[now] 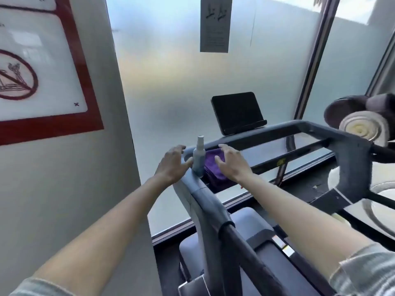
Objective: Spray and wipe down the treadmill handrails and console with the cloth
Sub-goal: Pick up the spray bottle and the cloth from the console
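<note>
A small spray bottle (pixel 198 155) with a white nozzle stands upright on the front left corner of the treadmill's grey handrail frame (pixel 205 197). Right of it lies a folded purple cloth (pixel 213 167). My left hand (pixel 173 163) hovers just left of the bottle, fingers spread, thumb near the bottle's side. My right hand (pixel 232 162) is over the cloth with fingers relaxed, holding nothing. The black console screen (pixel 238 112) stands tilted beyond the front bar (pixel 277 130).
A wall with a red-framed prohibition sign (pixel 42 71) is close on the left. Frosted glass (pixel 181 82) with a paper notice fills the front. Rolled towels (pixel 361 123) sit at the right past the right handrail (pixel 350 165). The treadmill deck (pixel 252 223) is below.
</note>
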{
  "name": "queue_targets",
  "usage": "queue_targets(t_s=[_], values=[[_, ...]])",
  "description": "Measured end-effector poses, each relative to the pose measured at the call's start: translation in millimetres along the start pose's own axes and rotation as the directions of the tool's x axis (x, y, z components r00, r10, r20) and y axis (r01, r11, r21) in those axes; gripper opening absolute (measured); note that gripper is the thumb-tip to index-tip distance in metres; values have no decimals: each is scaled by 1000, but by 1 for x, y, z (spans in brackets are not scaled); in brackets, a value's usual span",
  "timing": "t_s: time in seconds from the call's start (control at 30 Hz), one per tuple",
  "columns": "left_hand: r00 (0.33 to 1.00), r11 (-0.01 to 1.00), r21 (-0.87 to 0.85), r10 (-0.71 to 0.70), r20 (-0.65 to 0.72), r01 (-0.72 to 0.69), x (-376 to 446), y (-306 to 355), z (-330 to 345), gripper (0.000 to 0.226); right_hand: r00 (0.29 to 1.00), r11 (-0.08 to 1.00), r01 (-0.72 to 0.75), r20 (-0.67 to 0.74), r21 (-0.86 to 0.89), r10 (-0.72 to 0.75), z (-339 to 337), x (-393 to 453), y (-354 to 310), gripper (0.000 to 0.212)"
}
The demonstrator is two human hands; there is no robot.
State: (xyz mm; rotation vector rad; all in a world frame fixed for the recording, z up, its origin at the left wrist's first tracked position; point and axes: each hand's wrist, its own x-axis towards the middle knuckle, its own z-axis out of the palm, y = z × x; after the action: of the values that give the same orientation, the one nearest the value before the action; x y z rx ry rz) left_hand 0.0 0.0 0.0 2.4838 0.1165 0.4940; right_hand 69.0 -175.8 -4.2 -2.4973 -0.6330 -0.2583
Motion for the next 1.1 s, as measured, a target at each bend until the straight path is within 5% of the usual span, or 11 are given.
queue_targets(t_s=[0.27, 0.43, 0.53, 0.73, 0.9, 1.1], values=[[992, 954, -298, -53, -117, 15, 43, -7, 31, 52, 989, 950, 124, -110, 286, -96, 22, 41, 7, 41], [991, 838, -539, -126, -44, 83, 54, -20, 40, 38, 968, 868, 224, -206, 444, -145, 36, 53, -4, 28], [994, 717, -689, -55, 96, 106, 57, -21, 41, 29, 953, 830, 237, -289, 505, -96, 42, 58, -10, 24], [992, 671, -738, 35, 123, 68, 61, -26, 43, 20, 956, 763, 203, -291, 614, -21, 50, 58, -11, 23], [991, 586, -810, 95, 97, 23, 62, -30, 50, 19, 962, 739, 193, -272, 646, -14, 53, 56, -7, 26], [995, 520, -854, 91, 28, -24, 64, -34, 58, 16, 944, 844, 252, -312, 473, -107, 47, 60, -4, 20]])
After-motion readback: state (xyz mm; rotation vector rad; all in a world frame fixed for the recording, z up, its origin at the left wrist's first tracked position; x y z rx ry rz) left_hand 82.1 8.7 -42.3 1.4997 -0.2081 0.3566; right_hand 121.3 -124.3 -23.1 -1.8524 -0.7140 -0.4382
